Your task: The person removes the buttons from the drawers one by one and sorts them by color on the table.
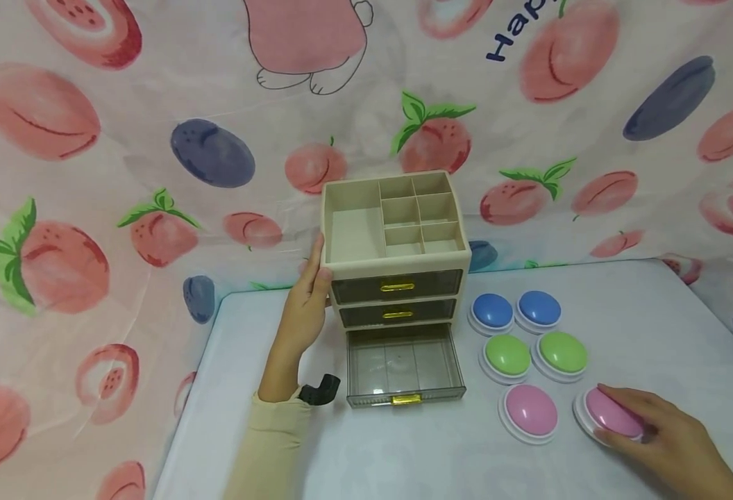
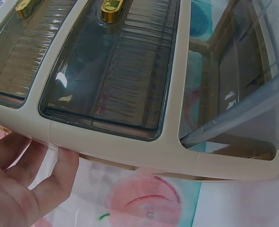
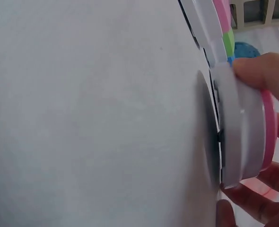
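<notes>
My left hand (image 1: 307, 302) rests against the left side of a cream desktop drawer organizer (image 1: 398, 264), its fingertips touching the side wall in the left wrist view. The organizer's bottom drawer (image 1: 406, 361), clear grey with a gold handle, is pulled out and holds nothing. Two upper drawers (image 1: 398, 285) are closed. On the right, my right hand (image 1: 666, 430) grips a round pink push button (image 1: 613, 413) with a white base, thumb and fingers around its rim. The right wrist view shows this pink button (image 3: 250, 132) edge-on, close over the white tabletop.
Left of the held button sits another pink button (image 1: 531, 410). Behind are two green buttons (image 1: 507, 355) and two blue buttons (image 1: 493, 310), all on the white table (image 1: 416, 458). A fruit-print cloth (image 1: 216, 90) hangs behind the organizer, whose top has open compartments.
</notes>
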A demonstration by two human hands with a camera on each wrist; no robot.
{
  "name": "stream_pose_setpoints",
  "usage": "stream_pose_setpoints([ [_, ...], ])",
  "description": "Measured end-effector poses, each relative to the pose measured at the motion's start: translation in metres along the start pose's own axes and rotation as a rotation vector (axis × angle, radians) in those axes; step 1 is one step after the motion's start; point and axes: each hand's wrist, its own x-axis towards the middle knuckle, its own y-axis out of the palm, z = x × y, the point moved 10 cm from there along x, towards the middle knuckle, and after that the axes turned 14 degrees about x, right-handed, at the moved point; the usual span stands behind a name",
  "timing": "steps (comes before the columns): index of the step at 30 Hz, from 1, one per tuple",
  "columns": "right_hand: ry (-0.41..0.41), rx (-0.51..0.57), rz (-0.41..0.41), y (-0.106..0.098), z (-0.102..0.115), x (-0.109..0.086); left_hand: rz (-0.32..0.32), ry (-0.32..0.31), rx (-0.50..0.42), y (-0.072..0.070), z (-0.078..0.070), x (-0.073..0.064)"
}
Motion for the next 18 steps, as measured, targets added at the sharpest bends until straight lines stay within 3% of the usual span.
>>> stream_pose_setpoints([
  [10,0.018,-0.010,0.079,0.011,0.009,0.008,-0.004,-0.015,-0.011,-0.001,0.005,0.001],
  [18,0.003,-0.032,0.097,0.018,0.017,0.015,-0.006,-0.003,-0.032,-0.001,0.003,0.002],
])
